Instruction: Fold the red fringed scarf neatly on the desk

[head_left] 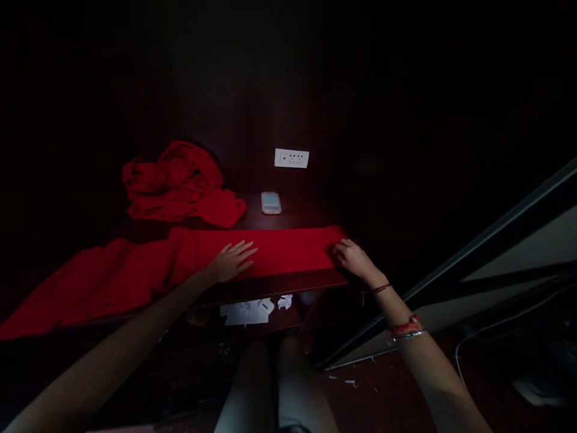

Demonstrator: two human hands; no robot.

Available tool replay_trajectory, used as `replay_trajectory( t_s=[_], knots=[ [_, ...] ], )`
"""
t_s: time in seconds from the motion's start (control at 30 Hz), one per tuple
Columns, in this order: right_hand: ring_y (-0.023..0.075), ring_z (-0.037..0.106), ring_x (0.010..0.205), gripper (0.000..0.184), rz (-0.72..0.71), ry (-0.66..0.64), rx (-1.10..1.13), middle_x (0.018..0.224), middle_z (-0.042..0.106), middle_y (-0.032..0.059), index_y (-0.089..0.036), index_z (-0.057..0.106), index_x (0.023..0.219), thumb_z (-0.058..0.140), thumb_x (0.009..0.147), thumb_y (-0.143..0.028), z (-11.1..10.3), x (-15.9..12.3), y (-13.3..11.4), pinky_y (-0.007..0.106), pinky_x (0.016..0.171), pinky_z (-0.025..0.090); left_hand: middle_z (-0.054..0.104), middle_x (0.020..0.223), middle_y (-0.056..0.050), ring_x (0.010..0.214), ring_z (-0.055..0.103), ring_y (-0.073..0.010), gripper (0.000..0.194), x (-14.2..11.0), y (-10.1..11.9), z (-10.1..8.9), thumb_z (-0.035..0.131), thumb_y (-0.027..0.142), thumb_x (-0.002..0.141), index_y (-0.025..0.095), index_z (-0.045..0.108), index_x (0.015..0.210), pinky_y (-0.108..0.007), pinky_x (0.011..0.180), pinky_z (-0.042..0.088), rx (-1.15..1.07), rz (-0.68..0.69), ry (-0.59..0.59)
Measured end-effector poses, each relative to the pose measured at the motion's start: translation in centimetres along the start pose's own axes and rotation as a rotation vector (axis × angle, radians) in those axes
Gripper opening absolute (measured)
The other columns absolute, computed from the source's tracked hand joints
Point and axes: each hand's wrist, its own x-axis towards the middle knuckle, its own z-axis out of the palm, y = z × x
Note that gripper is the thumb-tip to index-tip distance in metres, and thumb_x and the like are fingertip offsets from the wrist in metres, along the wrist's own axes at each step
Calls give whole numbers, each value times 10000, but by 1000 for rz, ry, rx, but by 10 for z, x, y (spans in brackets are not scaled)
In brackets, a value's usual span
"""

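Bare legs (247,391) nearest camera, below and between both hands, knees under the edge of a dark table (306,211). Left hand (231,262): palm down on a long red cloth (288,251), fingers spread wide, ring on one finger, nothing gripped. Right hand (355,258): fingers curled at the cloth's right end, touching it; cannot tell if the edge is pinched. Cloth lies flat between the hands, rumpled left of the left hand, running down over the near edge on that side. Dark cord (381,289) on right wrist, red and silvery bracelets (409,329) farther up that forearm. Beyond left hand, to its left: heaped red fabric (174,186). Beyond the cloth, between the hands: phone-like item (270,203), lit face up; white wall socket (291,158) behind it. Below the hands, under the tabletop: white papers (246,313), crumpled paper (285,302) beside them. Below right hand: white scraps (350,382) on floor.
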Motion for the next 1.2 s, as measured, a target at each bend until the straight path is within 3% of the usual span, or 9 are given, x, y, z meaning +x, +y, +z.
replay_trajectory(
  t_s=[0.07,0.27,0.4,0.5,0.63,0.8,0.93,1.03,1.2],
  knots=[
    [149,493,846,221,-23,-84,30,916,552,73,-160,572,878,368,794,-148,6,-3,0,234,746,364,274,1333,-27,1209,238,-201,446,0,1,-1,239,421,855,270,257,1275,-405,945,221,-2,-6,2],
    [170,533,741,245,404,-157,-120,879,552,125,-116,589,839,366,754,-59,14,-22,29,237,586,385,283,1329,-31,1207,242,-190,443,0,0,1,241,421,853,265,279,1266,-395,950,215,-17,5,21],
    [184,484,861,232,166,43,-37,901,541,106,-132,586,826,385,736,-60,4,-13,20,257,709,376,291,1326,-24,1209,236,-186,441,0,-4,3,246,419,851,272,277,1265,-396,951,211,-20,3,12],
    [141,476,881,231,-72,-14,90,906,550,55,-165,578,861,394,747,-84,6,1,8,230,781,351,292,1325,-13,1214,223,-183,433,0,-7,3,248,407,852,274,279,1263,-395,953,206,-15,10,6],
    [136,527,818,236,186,-167,-3,931,563,75,-160,584,876,376,777,-112,14,5,18,216,677,388,290,1326,-18,1206,242,-194,433,1,-6,3,249,406,852,273,283,1263,-404,949,214,-9,-6,10],
    [173,561,737,255,397,-155,-89,828,580,141,-89,603,792,369,721,-18,4,-2,37,232,595,395,290,1326,-23,1202,252,-208,441,1,-3,1,240,423,851,277,274,1266,-423,943,220,-19,-15,17],
    [141,507,863,258,131,-40,34,911,564,85,-137,581,846,364,739,-45,-3,8,16,207,723,373,293,1325,-23,1199,257,-208,438,0,-3,1,242,422,852,275,285,1262,-421,942,225,-25,-11,26],
    [118,500,836,231,-54,-89,121,876,564,49,-154,572,842,378,748,-71,7,10,6,189,733,359,316,1313,-28,1196,264,-198,428,-1,-2,0,248,407,853,265,308,1252,-407,945,227,-27,-15,40],
    [158,511,765,228,274,-108,-61,856,550,107,-113,572,834,352,779,-97,19,-3,27,224,618,370,382,1267,-53,1155,329,-193,392,-3,5,-8,276,331,852,217,379,1212,-366,932,260,5,-28,74]
  ],
)
